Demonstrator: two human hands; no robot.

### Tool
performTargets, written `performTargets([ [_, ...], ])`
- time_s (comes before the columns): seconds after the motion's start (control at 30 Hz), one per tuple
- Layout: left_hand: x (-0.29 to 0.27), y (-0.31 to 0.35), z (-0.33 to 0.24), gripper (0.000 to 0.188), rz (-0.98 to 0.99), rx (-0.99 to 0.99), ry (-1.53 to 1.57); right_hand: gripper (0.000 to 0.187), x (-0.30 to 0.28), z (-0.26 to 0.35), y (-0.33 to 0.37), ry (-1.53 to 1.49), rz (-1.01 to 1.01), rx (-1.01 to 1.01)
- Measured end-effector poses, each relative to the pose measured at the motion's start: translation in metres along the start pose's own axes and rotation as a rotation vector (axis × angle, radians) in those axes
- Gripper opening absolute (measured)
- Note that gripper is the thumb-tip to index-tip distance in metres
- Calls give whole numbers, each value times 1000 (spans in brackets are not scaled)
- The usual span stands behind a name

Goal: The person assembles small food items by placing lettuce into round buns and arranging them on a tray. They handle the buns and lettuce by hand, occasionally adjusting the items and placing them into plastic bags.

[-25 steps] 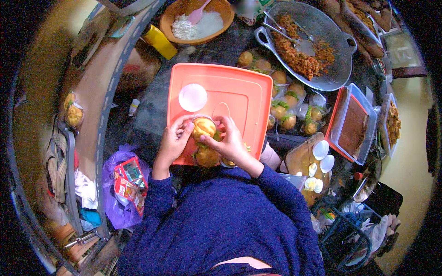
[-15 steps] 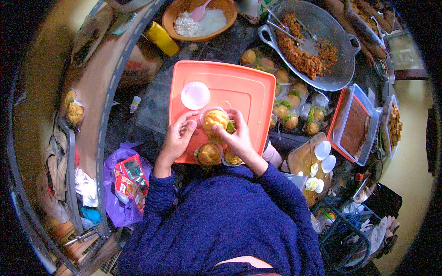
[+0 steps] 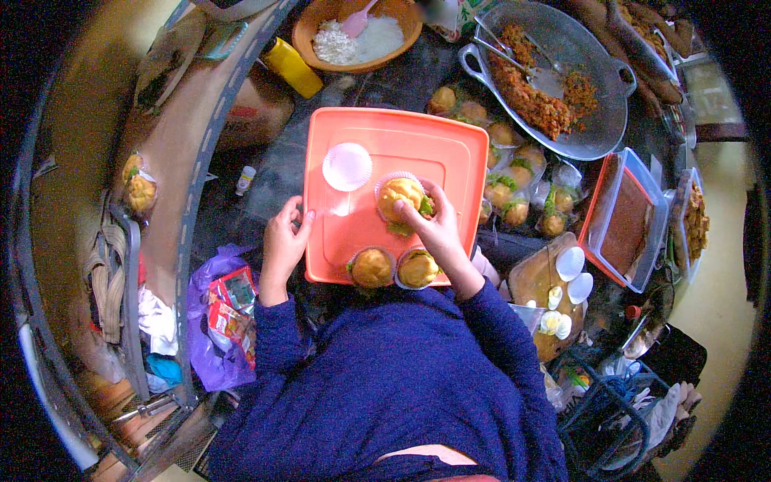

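Note:
An orange plastic lid [image 3: 321,233] lies before me like a tray. My right hand [image 3: 442,234] grips a filled bun [image 3: 400,198] with green lettuce at its side, sitting in a white paper cup on the lid. By the lid's left edge is my left hand [image 3: 286,245], thumb and fingers apart, holding nothing. Two more filled buns, one at the left [image 3: 372,267] and one at the right [image 3: 418,267], sit in paper cups along the near edge. An unused paper cup [image 3: 347,167] rests at the lid's upper left.
Wrapped buns [image 3: 514,181] cluster right of the lid. Beyond stands a large metal pan [image 3: 594,132] of reddish filling with utensils. A wooden board [image 3: 526,277] holds cut eggs. Nearby are a plastic box [image 3: 652,217], an orange bowl [image 3: 303,32] and a purple bag [image 3: 210,321].
My left hand has drawn away from the bun to the lid's left edge. My right hand and the bun have shifted slightly right. The whole view has shifted a little.

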State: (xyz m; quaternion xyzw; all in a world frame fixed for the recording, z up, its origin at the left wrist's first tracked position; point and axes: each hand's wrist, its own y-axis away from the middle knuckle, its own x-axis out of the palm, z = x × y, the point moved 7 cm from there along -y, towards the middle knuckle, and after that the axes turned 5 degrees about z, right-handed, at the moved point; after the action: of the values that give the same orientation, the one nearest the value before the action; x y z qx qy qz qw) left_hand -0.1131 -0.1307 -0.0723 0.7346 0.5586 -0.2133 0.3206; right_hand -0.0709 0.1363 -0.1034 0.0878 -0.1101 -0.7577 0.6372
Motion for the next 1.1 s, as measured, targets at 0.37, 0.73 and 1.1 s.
performTargets([
  [0.37,-15,16,14,42,-20,-44,-247,56,21,18,-1,308,65,-154],
  [0.73,-38,7,-34,50,-182,144,-242,57,24,24,10,384,36,-213],
  [1.1,-16,-10,22,46,-56,147,-123,60,14,25,18,298,-5,-242],
])
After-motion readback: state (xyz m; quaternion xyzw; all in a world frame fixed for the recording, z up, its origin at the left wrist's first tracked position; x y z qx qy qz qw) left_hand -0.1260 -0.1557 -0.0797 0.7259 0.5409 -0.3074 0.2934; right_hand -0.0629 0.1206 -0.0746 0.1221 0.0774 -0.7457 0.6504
